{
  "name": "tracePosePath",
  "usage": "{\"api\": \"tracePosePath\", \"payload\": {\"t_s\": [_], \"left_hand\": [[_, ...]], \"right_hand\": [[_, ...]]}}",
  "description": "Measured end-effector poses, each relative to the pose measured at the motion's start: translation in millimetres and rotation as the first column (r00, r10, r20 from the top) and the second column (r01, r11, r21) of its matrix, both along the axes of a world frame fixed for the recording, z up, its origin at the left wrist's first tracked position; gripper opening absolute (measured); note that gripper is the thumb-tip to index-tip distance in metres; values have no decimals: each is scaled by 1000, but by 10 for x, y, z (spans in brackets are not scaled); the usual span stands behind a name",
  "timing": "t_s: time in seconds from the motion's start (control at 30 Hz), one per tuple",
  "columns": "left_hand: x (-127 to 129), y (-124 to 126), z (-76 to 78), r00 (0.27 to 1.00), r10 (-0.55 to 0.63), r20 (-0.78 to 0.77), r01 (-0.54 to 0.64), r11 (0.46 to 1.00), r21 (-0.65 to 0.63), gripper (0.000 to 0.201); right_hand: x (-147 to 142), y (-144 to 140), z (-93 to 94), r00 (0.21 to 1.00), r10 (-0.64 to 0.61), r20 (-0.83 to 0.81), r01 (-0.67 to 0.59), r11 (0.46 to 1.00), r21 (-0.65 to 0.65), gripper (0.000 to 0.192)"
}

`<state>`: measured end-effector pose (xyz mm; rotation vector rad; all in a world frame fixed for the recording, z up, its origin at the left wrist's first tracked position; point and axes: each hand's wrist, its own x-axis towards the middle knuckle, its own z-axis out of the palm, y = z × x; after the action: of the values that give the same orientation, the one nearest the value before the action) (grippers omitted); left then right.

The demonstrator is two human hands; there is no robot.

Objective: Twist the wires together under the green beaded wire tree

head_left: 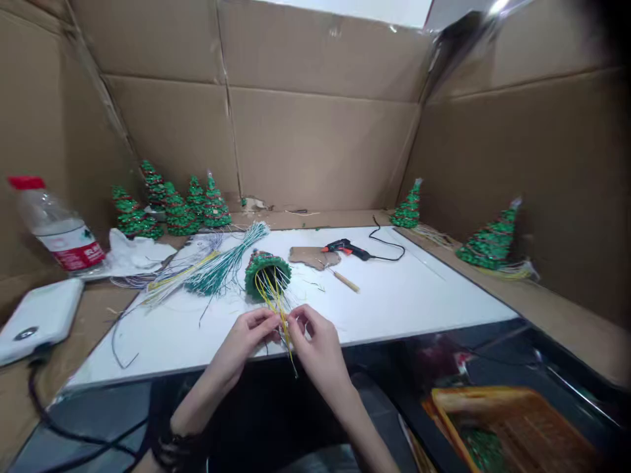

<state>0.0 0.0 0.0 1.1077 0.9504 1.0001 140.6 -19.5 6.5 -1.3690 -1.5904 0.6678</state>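
At board's near edge, left hand (249, 333) and right hand (315, 341) pinch yellow wires (274, 292) trailing from green bead tree (267, 271) lying mid-board; fingertip grip blurred, wire ends indistinct.

We find only one printed thing here: the red label on the plastic water bottle (59, 226) at the left edge of the workspace, which carries a few white characters too small and blurred for us to read. Nothing else we can see bears any legible text, brand, number or sign.
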Motion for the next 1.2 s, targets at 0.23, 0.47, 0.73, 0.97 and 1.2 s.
{"api": "tracePosePath", "payload": {"t_s": [0.23, 0.47, 0.73, 0.97, 1.2], "left_hand": [[35, -6, 18, 998, 45, -38, -43, 998, 52, 20], [57, -1, 28, 995, 82, -62, -79, 995, 62, 22], [51, 9, 16, 993, 103, -59, -100, 994, 45, 24], [21, 44, -2, 998, 61, -22, -61, 998, -2, 26], [-25, 51, 33, 999, -2, 51, 4, 999, -41, 23]], "right_hand": [[-19, -51, -49, 996, 72, -52, -72, 997, 19, 16], [-62, -64, -66, 996, 84, -20, -83, 996, 45, 16], [-60, -63, -53, 993, 120, -12, -119, 992, 47, 16], [-59, -70, -62, 990, 141, -6, -141, 988, 57, 16], [-66, -83, -73, 987, 153, 51, -158, 982, 104, 16]]}}
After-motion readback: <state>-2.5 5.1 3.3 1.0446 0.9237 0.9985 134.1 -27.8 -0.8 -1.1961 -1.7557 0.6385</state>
